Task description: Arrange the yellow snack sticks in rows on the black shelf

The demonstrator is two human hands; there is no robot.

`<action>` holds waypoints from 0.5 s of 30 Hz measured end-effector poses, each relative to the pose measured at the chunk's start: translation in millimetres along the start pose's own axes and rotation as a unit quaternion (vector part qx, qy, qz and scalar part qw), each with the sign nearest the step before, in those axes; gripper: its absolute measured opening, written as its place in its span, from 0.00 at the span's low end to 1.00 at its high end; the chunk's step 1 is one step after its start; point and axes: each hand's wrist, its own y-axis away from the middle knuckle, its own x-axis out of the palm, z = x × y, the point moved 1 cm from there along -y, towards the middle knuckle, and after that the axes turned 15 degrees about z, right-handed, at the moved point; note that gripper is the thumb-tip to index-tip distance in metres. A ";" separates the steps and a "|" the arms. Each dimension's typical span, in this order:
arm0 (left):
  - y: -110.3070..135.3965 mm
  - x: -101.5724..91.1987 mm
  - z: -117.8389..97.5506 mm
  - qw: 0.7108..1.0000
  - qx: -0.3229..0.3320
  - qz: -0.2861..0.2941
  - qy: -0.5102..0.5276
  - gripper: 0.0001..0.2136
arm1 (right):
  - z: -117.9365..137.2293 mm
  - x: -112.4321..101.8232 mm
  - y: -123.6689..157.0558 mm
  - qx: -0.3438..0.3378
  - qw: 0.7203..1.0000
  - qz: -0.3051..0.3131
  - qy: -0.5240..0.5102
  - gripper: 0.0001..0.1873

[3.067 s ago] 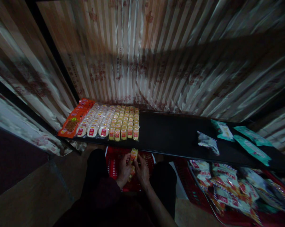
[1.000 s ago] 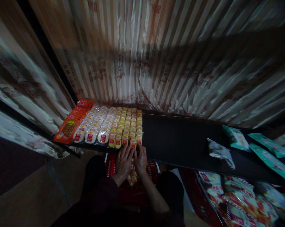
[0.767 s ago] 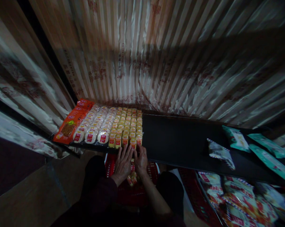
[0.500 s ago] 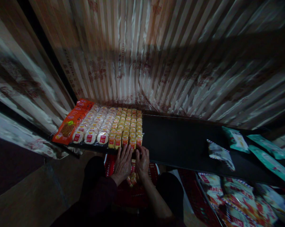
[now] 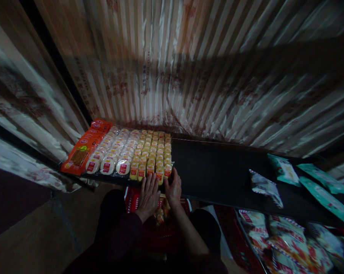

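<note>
Small yellow packaged cakes [image 5: 150, 156] with red labels stand in several tight rows on a black shelf [image 5: 209, 167]. My left hand [image 5: 148, 196] lies flat, fingers stretched out, with its fingertips at the front ends of the middle rows. At the right front corner is my right hand [image 5: 174, 190], thumb at the front and a finger along the side of the outermost row. It touches the end cake there without closing round it. More small wrapped cakes [image 5: 160, 217] lie in a red basket [image 5: 130, 199] beneath my hands.
Left of the cakes are rows of round white packs [image 5: 107, 165] and orange packets [image 5: 77, 154]. Teal packets [image 5: 326, 198] and a silvery packet [image 5: 265, 186] lie on the shelf's right part. Below it, a crate holds striped snack bags [image 5: 287, 236]. A pleated curtain [image 5: 160, 68] hangs behind.
My right hand has shifted slightly up and right, its finger now along the outer row's side. My left hand stays almost in place at the front.
</note>
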 end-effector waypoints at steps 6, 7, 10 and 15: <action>-10.3 1.0 -2.7 0.999 -0.010 -0.041 0.033 0.22 | -1.8 -5.5 -0.9 -0.026 1.000 0.006 -0.008 0.28; -11.8 0.3 -2.6 0.998 -0.009 -0.042 0.041 0.21 | -2.7 -6.2 -1.1 -0.029 0.999 0.008 -0.013 0.27; -15.5 -1.6 -1.1 0.997 -0.005 -0.041 0.058 0.21 | -5.2 -7.5 -2.3 -0.033 0.999 0.018 -0.026 0.26; -20.3 -3.1 1.0 0.998 -0.007 -0.028 0.060 0.23 | -7.9 -9.2 -3.6 -0.040 0.998 0.020 -0.038 0.24</action>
